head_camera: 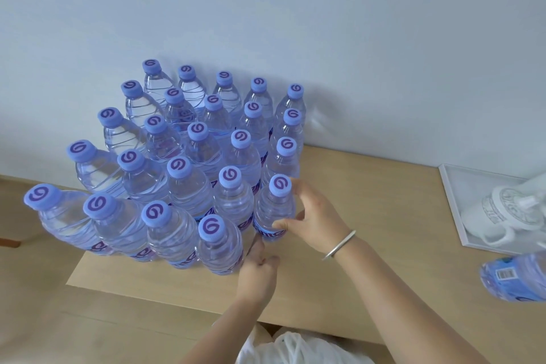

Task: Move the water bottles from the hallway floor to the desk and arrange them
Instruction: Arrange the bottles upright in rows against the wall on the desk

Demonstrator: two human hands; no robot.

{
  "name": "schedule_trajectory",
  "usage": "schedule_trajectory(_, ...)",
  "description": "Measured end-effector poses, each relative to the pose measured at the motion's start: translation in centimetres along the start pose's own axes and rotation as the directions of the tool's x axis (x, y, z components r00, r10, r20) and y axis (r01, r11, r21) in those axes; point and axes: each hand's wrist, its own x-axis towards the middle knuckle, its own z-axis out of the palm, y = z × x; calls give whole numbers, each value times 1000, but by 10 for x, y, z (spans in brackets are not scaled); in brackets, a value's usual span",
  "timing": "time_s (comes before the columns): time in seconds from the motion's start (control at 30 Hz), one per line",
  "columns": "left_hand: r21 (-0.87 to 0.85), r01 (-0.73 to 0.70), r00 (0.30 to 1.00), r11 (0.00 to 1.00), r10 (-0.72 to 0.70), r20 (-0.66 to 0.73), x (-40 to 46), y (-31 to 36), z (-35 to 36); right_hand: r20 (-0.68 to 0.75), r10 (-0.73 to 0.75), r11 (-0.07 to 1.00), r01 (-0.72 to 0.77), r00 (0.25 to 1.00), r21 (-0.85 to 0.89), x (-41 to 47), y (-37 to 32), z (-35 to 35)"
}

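A block of capped water bottles (189,156), all full, stands upright on the wooden desk (369,201) against the wall. The left hand (260,266) curls against the base of the front bottle (220,245); whether it grips, I cannot tell. Just right, the right hand (313,216) pinches the corner bottle (274,210). Further right sits a white tray (461,204) holding white mugs (502,216), and a lying bottle (517,278).

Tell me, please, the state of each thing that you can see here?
water bottles: upright, capped, in rows on the desk.
front-right bottle: upright, held by the right hand.
left hand: fingers against the front bottles' bases.
bottle at right edge: lying on its side.
mug: tipped over on white tray.
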Motion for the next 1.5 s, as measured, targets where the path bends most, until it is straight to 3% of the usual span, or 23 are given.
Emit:
schedule_trajectory(0.1, 25, -9, 1000, 1000, 8, 30, -4, 1, 0, -21, -39, 999, 39, 999, -2, -4, 0, 4)
schedule_trajectory(0.2, 58, 0, 1000, 998, 1, -5, -4, -1, 1, -54, 22, 1000, -21, 998, 22, -13, 4, 6)
schedule_trajectory(0.33, 93, 67, 996, 993, -61, -62, -13, -9, 21, -221, 126, 989, -105, 967, 108, -43, 16, -6)
schedule_trajectory(0.53, 163, 16, 989, 986, -40, 146, -33, -1, 88, -472, 248, 967, -245, 846, 67, -116, 55, -65)
schedule_trajectory(0.6, 228, -46, 977, 973, -4, 213, -36, 8, 124, -613, 232, 963, -269, 756, 33, -145, 69, -91)
schedule_trajectory(0.7, 291, -152, 939, 944, 46, 340, -48, 20, 181, -834, 219, 939, -341, 507, 39, -188, 92, -133)
schedule_trajectory(0.77, 337, -223, 906, 915, 68, 417, -57, 27, 218, -901, 260, 917, -382, 349, 117, -210, 108, -164)
schedule_trajectory(0.83, 363, -269, 880, 892, 75, 469, -66, 32, 248, -897, 350, 880, -422, 271, 217, -223, 124, -192)
schedule_trajectory(0.9, 374, -289, 863, 881, 71, 499, -75, 35, 269, -860, 429, 857, -425, 276, 291, -225, 136, -213)
schedule_trajectory(1.03, 393, -303, 856, 868, 67, 512, -85, 35, 288, -792, 443, 874, -399, 421, 277, -217, 155, -231)
schedule_trajectory(1.33, 451, -375, 881, 810, 160, 446, -84, 29, 266, -731, 487, 867, -367, 477, 338, -212, 128, -211)
schedule_trajectory(1.5, 160, -398, 879, 903, 326, 347, -84, 33, 238, -582, 490, 858, -244, 648, 452, -189, 67, -178)
